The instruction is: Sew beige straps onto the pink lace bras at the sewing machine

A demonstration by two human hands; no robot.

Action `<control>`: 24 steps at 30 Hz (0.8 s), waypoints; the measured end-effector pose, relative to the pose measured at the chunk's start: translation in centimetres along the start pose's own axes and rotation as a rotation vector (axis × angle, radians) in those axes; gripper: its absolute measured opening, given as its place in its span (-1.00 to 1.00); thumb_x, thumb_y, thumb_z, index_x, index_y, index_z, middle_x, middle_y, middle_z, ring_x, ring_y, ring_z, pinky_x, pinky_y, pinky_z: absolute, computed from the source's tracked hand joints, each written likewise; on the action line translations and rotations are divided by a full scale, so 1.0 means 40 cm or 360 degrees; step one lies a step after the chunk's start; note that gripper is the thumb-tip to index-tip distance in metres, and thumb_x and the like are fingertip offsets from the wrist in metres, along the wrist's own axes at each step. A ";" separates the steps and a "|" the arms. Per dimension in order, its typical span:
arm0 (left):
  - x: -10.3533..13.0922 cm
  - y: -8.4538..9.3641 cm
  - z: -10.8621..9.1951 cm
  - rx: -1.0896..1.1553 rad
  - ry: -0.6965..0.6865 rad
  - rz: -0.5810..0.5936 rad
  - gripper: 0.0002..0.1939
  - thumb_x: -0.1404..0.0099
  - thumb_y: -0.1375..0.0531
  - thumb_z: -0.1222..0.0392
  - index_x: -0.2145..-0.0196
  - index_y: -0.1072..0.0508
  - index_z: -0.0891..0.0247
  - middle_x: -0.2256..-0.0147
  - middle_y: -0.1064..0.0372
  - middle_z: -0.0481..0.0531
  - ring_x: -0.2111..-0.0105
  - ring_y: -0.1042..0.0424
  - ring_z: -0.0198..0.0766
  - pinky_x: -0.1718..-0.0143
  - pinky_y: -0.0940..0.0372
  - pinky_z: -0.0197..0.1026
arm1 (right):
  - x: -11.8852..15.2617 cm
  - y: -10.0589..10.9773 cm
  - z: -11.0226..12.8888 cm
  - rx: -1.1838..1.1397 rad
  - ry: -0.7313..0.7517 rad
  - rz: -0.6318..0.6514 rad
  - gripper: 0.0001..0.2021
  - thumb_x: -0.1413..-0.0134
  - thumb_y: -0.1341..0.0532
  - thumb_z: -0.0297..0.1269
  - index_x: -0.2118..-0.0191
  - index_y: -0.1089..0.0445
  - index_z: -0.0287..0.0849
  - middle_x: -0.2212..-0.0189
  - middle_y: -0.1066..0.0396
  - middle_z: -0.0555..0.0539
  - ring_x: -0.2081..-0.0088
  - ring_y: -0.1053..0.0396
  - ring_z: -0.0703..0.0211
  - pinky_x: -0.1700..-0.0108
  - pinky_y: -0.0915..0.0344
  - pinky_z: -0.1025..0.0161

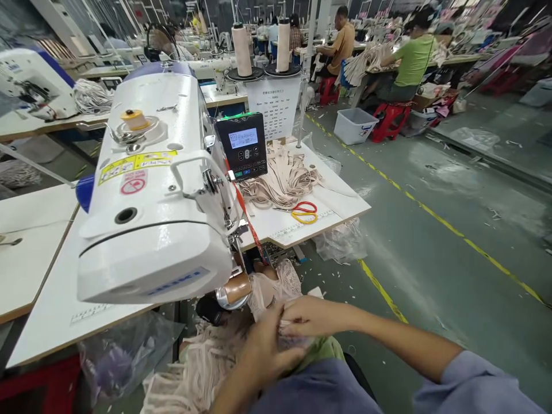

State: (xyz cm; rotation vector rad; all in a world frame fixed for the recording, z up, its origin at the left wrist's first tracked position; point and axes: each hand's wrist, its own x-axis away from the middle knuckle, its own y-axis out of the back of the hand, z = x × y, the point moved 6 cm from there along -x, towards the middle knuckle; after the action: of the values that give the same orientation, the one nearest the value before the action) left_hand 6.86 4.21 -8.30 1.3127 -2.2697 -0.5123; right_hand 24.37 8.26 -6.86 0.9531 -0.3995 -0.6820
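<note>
Pale pink lace fabric (288,277) hangs below the sewing machine (150,230) and reaches my hands over my lap. My left hand (267,342) is blurred at the fabric's lower end, its thumb apart from the other fingers; what it holds is hard to make out. My right hand (304,316) meets it from the right, fingers bent and closed on the lace fabric. More pale strips and fabric (194,374) hang in a heap at the lower left of my hands.
On the white table (345,201) are a bundle of beige straps (284,178) and scissors (305,213) with red and yellow handles. A control panel (244,144) stands beside the machine. People sit working at the back; a grey bin (354,126) stands on the floor.
</note>
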 end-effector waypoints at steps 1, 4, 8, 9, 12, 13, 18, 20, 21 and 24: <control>-0.008 -0.060 -0.013 0.0174 0.0052 0.0197 -0.55 -0.12 -0.22 -0.02 0.07 -0.46 0.27 0.13 -0.47 0.18 0.10 -0.43 -0.01 0.05 -0.30 -0.09 | -0.028 0.017 -0.007 0.0037 -0.0074 -0.0030 -0.70 -0.29 -0.18 -0.15 -0.01 -0.38 -0.24 0.09 -0.41 -0.11 0.18 -0.43 0.16 0.12 -0.45 0.09; -0.003 -0.134 -0.009 0.0453 0.0267 0.0494 -0.55 -0.25 -0.07 -0.19 0.54 -0.32 0.25 0.56 -0.20 -0.07 0.51 -0.26 -0.27 0.43 -0.18 -0.26 | -0.138 0.106 -0.074 0.0182 -0.0388 -0.0224 -0.79 -0.28 -0.18 -0.21 0.12 -0.45 -0.23 0.16 -0.46 -0.12 0.20 -0.42 0.11 0.16 -0.40 0.17; 0.022 -0.084 0.008 0.0705 0.0273 0.0364 -0.42 -0.18 -0.09 -0.40 0.53 -0.25 0.24 0.56 -0.08 -0.12 0.52 -0.10 -0.36 0.49 -0.04 -0.31 | -0.283 0.264 -0.196 0.0377 -0.0785 -0.0585 -0.74 -0.23 -0.09 -0.47 0.03 -0.42 -0.39 0.02 -0.38 -0.43 -0.01 -0.31 -0.16 0.03 -0.24 0.00; 0.027 -0.063 0.013 0.0752 0.0288 0.0250 -0.39 -0.16 -0.10 -0.42 0.51 -0.27 0.25 0.55 -0.09 -0.12 0.51 -0.10 -0.35 0.47 -0.04 -0.30 | -0.308 0.293 -0.215 0.0394 -0.0824 -0.0620 -0.75 -0.20 -0.08 -0.52 0.07 -0.44 -0.42 0.04 -0.38 -0.47 -0.01 -0.30 -0.20 0.04 -0.22 0.00; 0.045 -0.004 0.028 0.0759 0.0387 -0.0101 -0.35 -0.14 -0.10 -0.47 0.51 -0.33 0.27 0.57 -0.10 -0.11 0.51 -0.08 -0.34 0.47 -0.05 -0.29 | -0.336 0.346 -0.232 0.0378 -0.0821 -0.0649 -0.81 -0.14 -0.09 -0.54 0.30 -0.47 -0.38 0.18 -0.44 -0.45 0.05 -0.32 -0.20 0.09 -0.19 0.04; 0.051 0.014 0.030 0.0754 0.0416 -0.0194 -0.34 -0.13 -0.10 -0.47 0.51 -0.35 0.28 0.57 -0.11 -0.10 0.51 -0.09 -0.33 0.46 -0.05 -0.28 | -0.330 0.351 -0.223 0.0360 -0.0794 -0.0652 -0.82 -0.15 -0.10 -0.50 0.34 -0.46 -0.35 0.22 -0.45 -0.41 0.07 -0.33 -0.17 0.11 -0.19 0.06; 0.071 0.082 0.003 0.0739 0.0401 -0.0356 -0.42 -0.14 -0.17 -0.38 0.49 -0.41 0.29 0.55 -0.15 -0.09 0.49 -0.11 -0.32 0.45 -0.06 -0.28 | -0.217 0.268 -0.126 -0.0406 -0.0669 -0.0732 -0.76 -0.30 -0.05 -0.13 0.21 -0.33 -0.18 0.53 -0.38 -0.02 0.48 -0.31 0.17 0.39 -0.19 0.26; 0.078 0.101 -0.007 0.0722 0.0386 -0.0362 -0.44 -0.16 -0.17 -0.34 0.58 -0.29 0.26 0.58 -0.04 -0.13 0.53 -0.03 -0.36 0.49 0.00 -0.29 | -0.159 0.188 -0.072 -0.1237 -0.0621 -0.0675 -0.66 -0.16 -0.18 0.06 0.16 -0.29 -0.13 0.60 -0.29 0.10 0.61 -0.18 0.27 0.51 -0.13 0.32; 0.082 0.109 -0.010 0.0713 0.0389 -0.0366 -0.44 -0.18 -0.16 -0.32 0.61 -0.23 0.24 0.60 0.02 -0.14 0.55 0.01 -0.37 0.51 0.04 -0.30 | -0.132 0.146 -0.039 -0.1573 -0.0609 -0.0578 -0.57 -0.03 -0.29 0.10 0.15 -0.30 -0.12 0.58 -0.30 0.11 0.61 -0.17 0.29 0.53 -0.11 0.33; 0.095 0.124 -0.014 0.0668 0.0393 -0.0356 -0.46 -0.24 -0.11 -0.27 0.61 -0.14 0.22 0.60 0.09 -0.16 0.56 0.06 -0.39 0.53 0.10 -0.29 | -0.062 0.050 0.051 -0.2014 -0.0633 -0.0272 -0.52 0.17 -0.42 0.09 0.22 -0.41 -0.14 0.52 -0.34 0.06 0.57 -0.19 0.33 0.50 -0.15 0.33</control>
State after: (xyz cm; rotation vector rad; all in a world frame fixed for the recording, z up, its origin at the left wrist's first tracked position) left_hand 2.05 3.18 -4.44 1.7364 -2.1018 0.0668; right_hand 22.08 9.50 -4.11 -0.3619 -0.1566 -1.0721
